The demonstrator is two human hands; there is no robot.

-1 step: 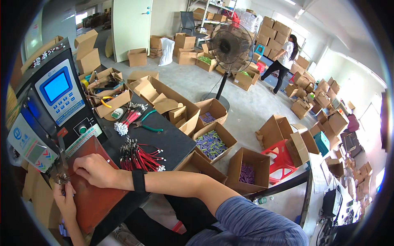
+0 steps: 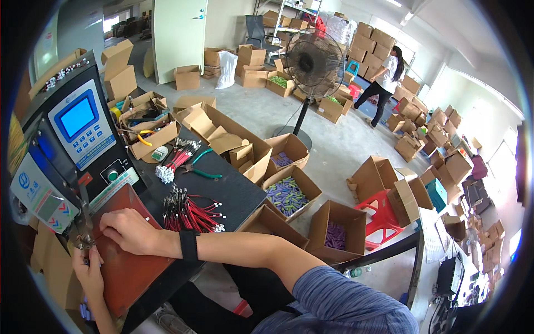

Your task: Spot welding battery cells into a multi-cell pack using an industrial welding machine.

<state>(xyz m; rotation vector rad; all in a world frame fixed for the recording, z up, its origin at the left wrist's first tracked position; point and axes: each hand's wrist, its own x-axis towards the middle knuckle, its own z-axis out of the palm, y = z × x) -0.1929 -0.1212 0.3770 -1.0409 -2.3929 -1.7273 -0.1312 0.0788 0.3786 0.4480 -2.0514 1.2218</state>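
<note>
A black benchtop machine (image 2: 114,150) with a blue screen and keypad stands at the left. My left hand (image 2: 89,274) is right under its metal pressing head (image 2: 83,236), fingertips pinched together; whatever they hold is too small to make out. Just to the right, my right hand (image 2: 129,231) hovers over the reddish-brown sloping plate (image 2: 130,278), its fingers curled and closed, with their tips hidden. Red-and-black wire leads (image 2: 192,211) with small white connectors lie bundled on the black bench. Behind them is a second bunch of leads (image 2: 175,161), white connectors clustered at one end.
Green-handled pliers (image 2: 203,170) lie beside the leads, near a cardboard box of tools (image 2: 153,133). Past the bench are open cartons, one full of purple and green cylindrical cells (image 2: 286,196). A standing fan (image 2: 311,64), a red stool (image 2: 379,217) and a walking person (image 2: 389,83) are farther off.
</note>
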